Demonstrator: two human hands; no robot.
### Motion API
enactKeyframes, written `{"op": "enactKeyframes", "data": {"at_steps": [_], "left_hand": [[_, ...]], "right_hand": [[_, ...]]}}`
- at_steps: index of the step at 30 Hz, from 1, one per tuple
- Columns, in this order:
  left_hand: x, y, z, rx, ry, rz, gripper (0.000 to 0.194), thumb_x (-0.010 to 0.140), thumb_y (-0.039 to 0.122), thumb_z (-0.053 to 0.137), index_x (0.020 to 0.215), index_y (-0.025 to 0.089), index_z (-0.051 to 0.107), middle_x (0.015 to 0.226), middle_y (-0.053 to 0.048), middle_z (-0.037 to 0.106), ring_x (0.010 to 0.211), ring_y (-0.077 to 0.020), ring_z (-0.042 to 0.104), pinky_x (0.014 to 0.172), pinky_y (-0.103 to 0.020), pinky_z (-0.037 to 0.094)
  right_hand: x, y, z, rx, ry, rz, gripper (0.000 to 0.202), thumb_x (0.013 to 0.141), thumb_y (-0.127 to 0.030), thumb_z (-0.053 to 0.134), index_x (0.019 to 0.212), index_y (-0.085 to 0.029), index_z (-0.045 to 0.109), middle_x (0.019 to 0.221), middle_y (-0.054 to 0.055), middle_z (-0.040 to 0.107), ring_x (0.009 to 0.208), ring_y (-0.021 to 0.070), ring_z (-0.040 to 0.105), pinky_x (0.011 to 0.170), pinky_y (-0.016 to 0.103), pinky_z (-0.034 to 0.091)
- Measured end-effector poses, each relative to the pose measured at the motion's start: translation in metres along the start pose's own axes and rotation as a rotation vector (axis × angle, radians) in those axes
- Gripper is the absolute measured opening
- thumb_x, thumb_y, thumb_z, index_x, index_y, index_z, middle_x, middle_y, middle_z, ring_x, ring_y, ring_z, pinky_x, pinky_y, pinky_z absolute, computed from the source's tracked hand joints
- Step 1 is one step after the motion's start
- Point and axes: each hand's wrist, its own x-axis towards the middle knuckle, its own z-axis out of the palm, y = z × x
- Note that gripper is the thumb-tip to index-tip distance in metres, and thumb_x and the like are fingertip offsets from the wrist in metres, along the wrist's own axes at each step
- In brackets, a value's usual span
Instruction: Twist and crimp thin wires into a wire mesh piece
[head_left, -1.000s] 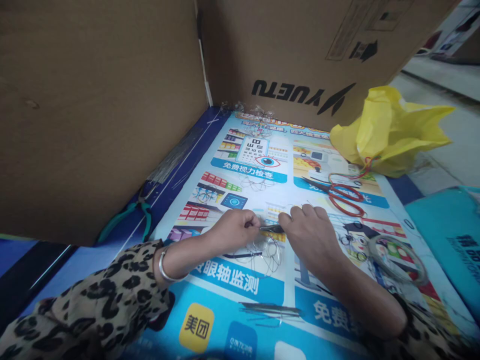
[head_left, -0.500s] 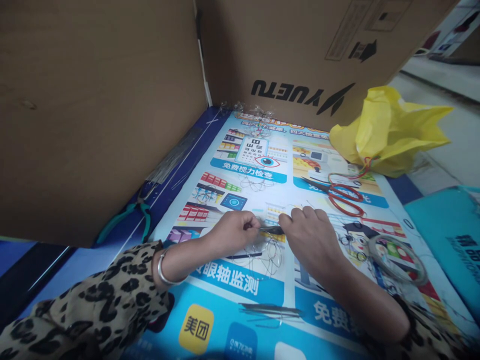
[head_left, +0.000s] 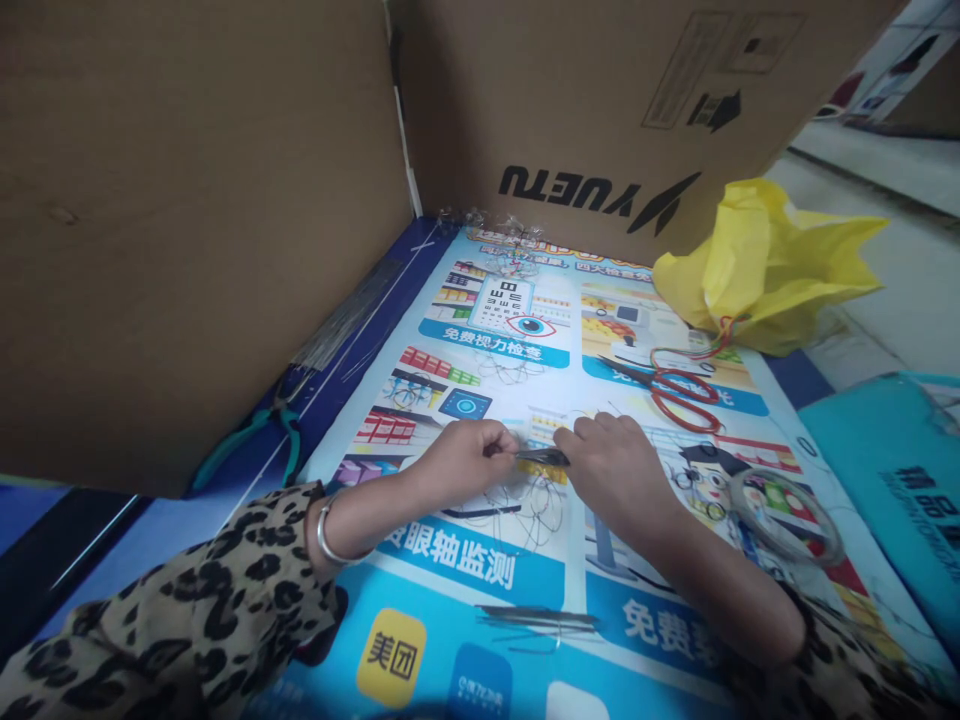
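Note:
Dark metal pliers [head_left: 543,456], with a narrow nose, bridge the small gap between my two fists; their handles are hidden inside my closed right hand [head_left: 615,468]. My left hand [head_left: 471,458] is closed in a pinch right at the tip of the nose. What it pinches looks like thin wire, mostly covered by the fingers. Beneath both hands, fine bent wire loops [head_left: 536,508] lie on the printed poster [head_left: 480,575]. A small bundle of straight dark wires [head_left: 536,618] rests nearer to me.
Red-handled scissors [head_left: 679,398] and a yellow bag [head_left: 757,265] lie right of centre. A wire coil [head_left: 787,515] sits by my right forearm, beside a teal bag [head_left: 885,470]. Teal-handled pliers [head_left: 255,440] and straight wires [head_left: 345,320] lie left. Cardboard walls [head_left: 202,220] stand left and behind.
The view has shifted slightly. Both hands keep nearly the same place and grip, and a little more of the pliers' nose shows between them.

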Motion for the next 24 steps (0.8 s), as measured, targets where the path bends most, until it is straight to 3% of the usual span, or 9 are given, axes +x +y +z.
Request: {"op": "enactKeyframes", "data": {"at_steps": [7,12,15,20,24], "left_hand": [[0.001,-0.002,-0.002,0.07,0.072,-0.009,0.008,0.068,0.019,0.05,0.067,0.016,0.057,0.061,0.003,0.055,0.056,-0.009,0.047,0.052,-0.02,0.035],[0.001,0.0,-0.001,0.118,0.079,0.004,0.01,0.068,0.019,0.049,0.068,0.016,0.058,0.062,0.003,0.058,0.058,-0.01,0.05,0.054,-0.02,0.037],[0.0,0.002,-0.001,0.151,0.065,0.029,0.01,0.069,0.02,0.049,0.066,0.016,0.058,0.059,0.003,0.055,0.056,-0.0098,0.048,0.052,-0.019,0.035],[0.0,0.001,-0.001,0.203,0.062,0.05,0.012,0.069,0.02,0.048,0.067,0.017,0.059,0.058,0.003,0.055,0.054,-0.01,0.047,0.051,-0.02,0.033],[0.001,-0.001,0.001,0.216,0.07,0.065,0.013,0.07,0.021,0.048,0.067,0.017,0.06,0.059,0.002,0.057,0.056,-0.0108,0.048,0.052,-0.02,0.033]], "right_hand": [[-0.003,0.024,-0.003,0.321,-0.128,0.023,0.015,0.079,-0.019,0.048,0.081,-0.02,0.064,0.078,0.005,0.062,0.077,0.0192,0.052,0.067,0.03,0.029],[-0.004,0.019,-0.008,0.718,-0.121,-0.006,0.025,0.082,-0.04,0.049,0.08,-0.019,0.062,0.076,0.003,0.063,0.069,0.0146,0.054,0.06,0.025,0.035],[-0.002,0.007,-0.011,0.75,-0.074,-0.032,0.024,0.079,-0.042,0.055,0.077,-0.019,0.062,0.074,0.003,0.062,0.07,0.015,0.053,0.062,0.025,0.036],[0.003,-0.003,-0.019,0.801,0.023,-0.006,0.025,0.084,-0.032,0.048,0.066,-0.018,0.057,0.065,0.001,0.056,0.066,0.013,0.051,0.061,0.025,0.036],[0.006,-0.006,-0.023,0.867,0.032,0.051,0.026,0.083,-0.034,0.048,0.063,-0.018,0.054,0.061,0.0,0.053,0.062,0.0123,0.049,0.058,0.024,0.036]]}}
